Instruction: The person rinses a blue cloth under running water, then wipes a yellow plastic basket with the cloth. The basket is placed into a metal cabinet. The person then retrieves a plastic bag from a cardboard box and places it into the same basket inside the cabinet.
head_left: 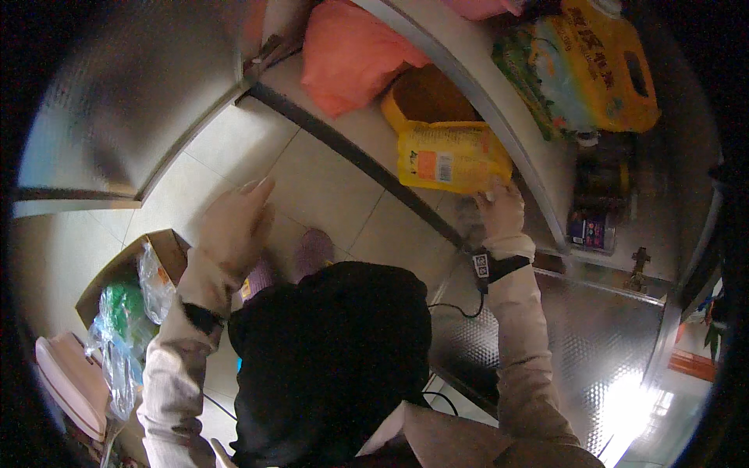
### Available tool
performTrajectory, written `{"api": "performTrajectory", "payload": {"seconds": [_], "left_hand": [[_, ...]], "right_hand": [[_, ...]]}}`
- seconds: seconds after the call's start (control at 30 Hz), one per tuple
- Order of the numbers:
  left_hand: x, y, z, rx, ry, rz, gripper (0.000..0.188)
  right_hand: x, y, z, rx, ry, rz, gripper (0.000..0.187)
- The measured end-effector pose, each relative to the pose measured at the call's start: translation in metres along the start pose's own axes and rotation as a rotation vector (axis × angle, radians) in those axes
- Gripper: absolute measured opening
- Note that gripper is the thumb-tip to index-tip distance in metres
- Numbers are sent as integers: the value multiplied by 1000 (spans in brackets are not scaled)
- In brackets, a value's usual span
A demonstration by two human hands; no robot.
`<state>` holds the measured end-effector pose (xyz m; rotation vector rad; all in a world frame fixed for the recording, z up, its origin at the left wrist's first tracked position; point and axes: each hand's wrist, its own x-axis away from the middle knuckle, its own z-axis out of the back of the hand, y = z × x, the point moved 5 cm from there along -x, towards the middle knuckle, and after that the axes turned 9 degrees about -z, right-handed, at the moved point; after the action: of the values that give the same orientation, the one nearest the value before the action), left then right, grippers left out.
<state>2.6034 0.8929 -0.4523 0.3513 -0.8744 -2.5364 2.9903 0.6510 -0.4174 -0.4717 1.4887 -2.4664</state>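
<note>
My right hand (501, 212) grips the lower right corner of a yellow printed pouch (454, 156) at the front of a low cabinet shelf. Its fingertips press on the pouch's edge. Right behind the pouch is an open yellow-brown container (433, 93), partly covered by it. My left hand (238, 222) hangs over the tiled floor with nothing in it, fingers loosely stretched and a little blurred. Dark bands circle both wrists; a small device with a cable sits on the right one.
A red plastic bag (351, 56) lies on the lower shelf. The upper shelf holds a yellow bag (608, 70) with a handle hole and a small purple box (591, 232). Cabinet doors (125, 109) stand swung out. A cardboard box (168, 253) of plastic bags is at left.
</note>
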Motion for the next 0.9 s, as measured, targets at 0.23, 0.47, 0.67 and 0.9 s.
{"api": "performTrajectory", "payload": {"seconds": [0.23, 0.47, 0.67, 0.9], "left_hand": [[-33, -6, -35, 74, -90, 22, 40], [-8, -4, -91, 191, -229, 130, 15], [-9, -15, -90, 181, -252, 154, 16], [-9, -24, -89, 197, -411, 263, 52]], "right_hand": [[-39, 30, 23, -882, 76, -346, 42], [-118, 26, -18, -841, -100, -329, 47], [-198, 16, -66, -330, -196, -174, 46], [-226, 9, -122, 709, -64, 331, 46]]}}
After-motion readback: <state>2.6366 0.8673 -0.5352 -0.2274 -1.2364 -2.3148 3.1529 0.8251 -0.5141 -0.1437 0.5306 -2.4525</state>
